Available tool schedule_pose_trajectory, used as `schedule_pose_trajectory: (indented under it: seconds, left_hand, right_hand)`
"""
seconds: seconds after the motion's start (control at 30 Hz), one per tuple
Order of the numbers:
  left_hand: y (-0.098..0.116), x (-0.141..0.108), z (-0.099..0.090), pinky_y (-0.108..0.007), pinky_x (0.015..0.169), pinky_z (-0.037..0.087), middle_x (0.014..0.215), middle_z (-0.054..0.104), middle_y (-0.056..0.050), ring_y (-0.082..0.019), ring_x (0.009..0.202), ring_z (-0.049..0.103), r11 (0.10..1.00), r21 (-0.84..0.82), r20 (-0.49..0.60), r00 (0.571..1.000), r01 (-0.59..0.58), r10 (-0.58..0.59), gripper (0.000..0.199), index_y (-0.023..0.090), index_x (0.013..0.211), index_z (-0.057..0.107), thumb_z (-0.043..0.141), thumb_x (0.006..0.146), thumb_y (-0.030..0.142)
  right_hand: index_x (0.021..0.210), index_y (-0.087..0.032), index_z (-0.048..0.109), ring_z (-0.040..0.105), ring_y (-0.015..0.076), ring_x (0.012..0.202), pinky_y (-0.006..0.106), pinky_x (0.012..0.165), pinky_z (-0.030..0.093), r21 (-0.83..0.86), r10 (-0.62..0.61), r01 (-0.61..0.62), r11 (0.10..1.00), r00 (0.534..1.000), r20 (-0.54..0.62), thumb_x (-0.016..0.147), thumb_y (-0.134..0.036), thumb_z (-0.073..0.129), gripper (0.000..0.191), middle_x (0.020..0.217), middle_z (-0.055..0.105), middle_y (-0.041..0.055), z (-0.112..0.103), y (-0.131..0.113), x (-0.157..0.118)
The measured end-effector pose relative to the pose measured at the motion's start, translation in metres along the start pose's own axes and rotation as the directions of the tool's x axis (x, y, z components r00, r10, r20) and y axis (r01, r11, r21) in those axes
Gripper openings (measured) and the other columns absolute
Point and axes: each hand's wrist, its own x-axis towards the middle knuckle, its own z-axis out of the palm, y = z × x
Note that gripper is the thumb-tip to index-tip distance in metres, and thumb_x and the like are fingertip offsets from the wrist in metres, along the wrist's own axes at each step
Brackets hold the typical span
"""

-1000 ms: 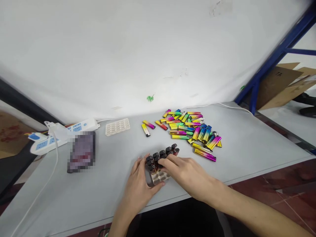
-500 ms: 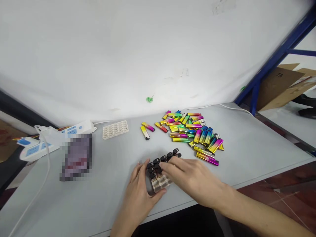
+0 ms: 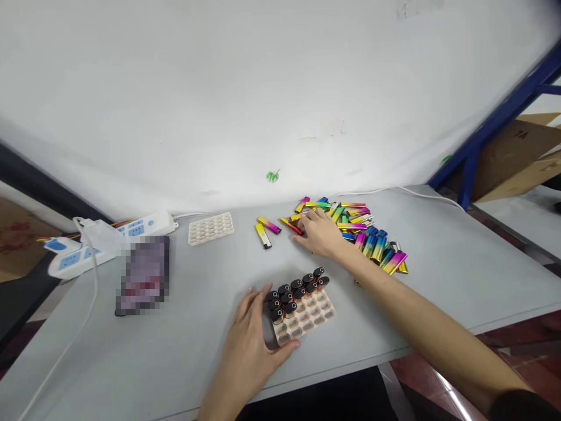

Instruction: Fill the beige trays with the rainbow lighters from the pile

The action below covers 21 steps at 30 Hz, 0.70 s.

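Pale grey tabletop (image 3: 438,275) runs back to a white wall (image 3: 280,88). Your right hand (image 3: 322,233) is down at the left edge of the heap of rainbow-plated lighters (image 3: 372,245), its fingers loosely curled and partly open, with the tips among the lighters beside a red-and-gold lighter (image 3: 290,225). You can't tell from this view whether it has hold of one. Keep that reach shallow: taking from the heap's edge seems less likely to slide the others.

Your left hand (image 3: 248,336) is spread open, with fingers and thumb against the near left edge of a cream honeycomb tray (image 3: 318,313), and it grips nothing. Leaving it there should stop the tray creeping across the smooth top. Black-ended lighters (image 3: 295,294) stand upright in the tray's far cells, while its near cells show bare. The tray lies just short of the heap, on your side of it. Two loose lighters (image 3: 263,235) rest left of the heap, and farther left are a second honeycomb tray (image 3: 210,228), a white power strip (image 3: 149,223) and a pixelated object (image 3: 142,275).
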Motion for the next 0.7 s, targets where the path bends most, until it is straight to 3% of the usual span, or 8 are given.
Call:
schedule_pose_trajectory:
  seconds: [0.17, 0.23, 0.3, 0.37, 0.43, 0.53, 0.6, 0.7]
  left_hand:
    - [-0.001, -0.001, 0.000, -0.059, 0.115, 0.039, 0.149, 0.048, -0.013, -0.037, 0.147, 0.033, 1.000, 0.002, 0.022, 1.000, -0.006, 0.006, 0.091, 0.024, 0.149, 0.031, 0.076, 0.073, 0.044]
    - [-0.001, -0.001, 0.000, -0.060, 0.114, 0.039, 0.149, 0.048, -0.013, -0.038, 0.147, 0.033, 1.000, 0.004, 0.022, 1.000, -0.004, 0.004, 0.091, 0.024, 0.149, 0.030, 0.076, 0.073, 0.044]
    - [-0.001, -0.001, 0.000, -0.060, 0.114, 0.040, 0.149, 0.048, -0.013, -0.038, 0.146, 0.035, 1.000, 0.007, 0.019, 1.000, -0.005, 0.005, 0.091, 0.024, 0.149, 0.030, 0.076, 0.073, 0.043]
    - [-0.001, 0.000, 0.000, -0.061, 0.113, 0.040, 0.149, 0.049, -0.014, -0.039, 0.146, 0.036, 1.000, 0.011, 0.012, 1.000, -0.011, 0.011, 0.091, 0.025, 0.149, 0.031, 0.077, 0.073, 0.043]
    - [-0.001, 0.000, 0.000, -0.062, 0.112, 0.041, 0.148, 0.050, -0.014, -0.040, 0.145, 0.036, 1.000, 0.018, 0.007, 1.000, -0.017, 0.016, 0.090, 0.025, 0.148, 0.031, 0.077, 0.072, 0.043]
    - [-0.003, 0.001, 0.001, -0.060, 0.112, 0.042, 0.147, 0.051, -0.014, -0.039, 0.145, 0.037, 0.999, 0.029, 0.004, 1.000, -0.022, 0.022, 0.089, 0.024, 0.148, 0.032, 0.076, 0.073, 0.043]
    - [-0.004, 0.000, 0.002, -0.059, 0.112, 0.043, 0.147, 0.050, -0.014, -0.038, 0.145, 0.037, 0.999, 0.039, -0.003, 1.000, -0.022, 0.022, 0.088, 0.024, 0.148, 0.032, 0.076, 0.073, 0.044]
    - [-0.005, -0.001, 0.002, -0.060, 0.111, 0.044, 0.147, 0.051, -0.014, -0.039, 0.144, 0.038, 0.998, 0.058, -0.020, 1.000, -0.020, 0.021, 0.089, 0.024, 0.148, 0.033, 0.075, 0.074, 0.047]
  right_hand:
    - [0.101, -0.009, 0.069, 0.050, 0.0331, 0.114, 0.045, 0.099, 0.040, -0.030, 0.010, -0.012, 0.999, 0.997, -0.076, 0.092, -0.025, 0.054, 0.024, 0.117, 0.064, 0.0196, 0.008, -0.009, -0.007]
    - [0.098, -0.013, 0.067, 0.052, 0.0321, 0.110, 0.045, 0.097, 0.041, 0.088, 0.047, -0.032, 0.996, 0.985, -0.165, 0.091, -0.027, 0.054, 0.021, 0.110, 0.066, 0.0166, 0.003, -0.006, -0.013]
    - [0.093, -0.017, 0.062, 0.055, 0.0301, 0.106, 0.044, 0.093, 0.044, 0.309, 0.137, -0.061, 0.949, 0.963, -0.233, 0.090, -0.031, 0.055, 0.016, 0.104, 0.067, 0.0132, -0.005, -0.002, -0.021]
    - [0.091, -0.021, 0.053, 0.059, 0.0262, 0.097, 0.041, 0.086, 0.047, 0.605, 0.247, -0.071, 0.793, 0.945, -0.213, 0.092, -0.035, 0.051, 0.015, 0.097, 0.067, 0.0093, -0.011, 0.001, -0.030]
    - [0.095, -0.024, 0.043, 0.062, 0.0209, 0.078, 0.036, 0.073, 0.050, 0.858, 0.323, -0.063, 0.509, 0.938, -0.123, 0.096, -0.040, 0.044, 0.016, 0.085, 0.066, 0.0034, -0.015, 0.003, -0.038]
    - [0.099, -0.028, 0.035, 0.048, 0.0132, 0.049, 0.026, 0.051, 0.042, 0.989, 0.366, -0.058, 0.134, 0.931, 0.005, 0.098, -0.048, 0.043, 0.021, 0.066, 0.053, -0.0079, -0.014, 0.004, -0.048]
    - [0.099, -0.029, 0.038, 0.033, 0.0099, 0.042, 0.022, 0.043, 0.029, 0.996, 0.363, -0.086, 0.011, 0.929, 0.076, 0.095, -0.051, 0.049, 0.025, 0.060, 0.043, -0.0108, -0.012, 0.004, -0.051]
    - [0.091, -0.025, 0.049, 0.024, 0.0080, 0.042, 0.022, 0.042, 0.019, 0.985, 0.312, -0.150, -0.088, 0.935, 0.170, 0.093, -0.060, 0.048, 0.035, 0.057, 0.037, -0.0092, -0.007, 0.004, -0.052]
